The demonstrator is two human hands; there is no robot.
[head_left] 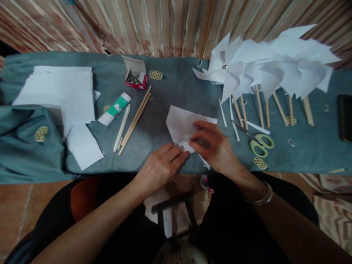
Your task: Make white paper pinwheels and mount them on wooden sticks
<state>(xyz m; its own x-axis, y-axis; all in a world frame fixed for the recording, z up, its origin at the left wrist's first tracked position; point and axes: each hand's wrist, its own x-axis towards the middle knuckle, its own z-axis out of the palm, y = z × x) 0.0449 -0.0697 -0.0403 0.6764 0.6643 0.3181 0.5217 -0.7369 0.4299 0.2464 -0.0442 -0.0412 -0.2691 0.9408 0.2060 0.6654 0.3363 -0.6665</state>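
Note:
A white sheet of paper [180, 119] with cut or folded corners lies near the front edge of the cloth-covered table. My left hand [165, 161] grips its near edge, fingers curled and pressed onto the paper. From the right, my right hand [213, 143] pinches a near flap of the same sheet between thumb and fingertips. Scissors [260, 143] with green handles rest right of that hand, beside narrow paper strips [235, 126]. Left of the sheet lie two thin wooden sticks [136, 121] and a white pen [121, 126].
Several white paper pinwheels [247, 69] on wooden sticks lie overlapped at the back right. An open red box [136, 79] of small metal pins stands behind the sticks. A green-and-white glue tube [115, 109] and a stack of paper [77, 91] are on the left. A dark object [345, 117] sits far right.

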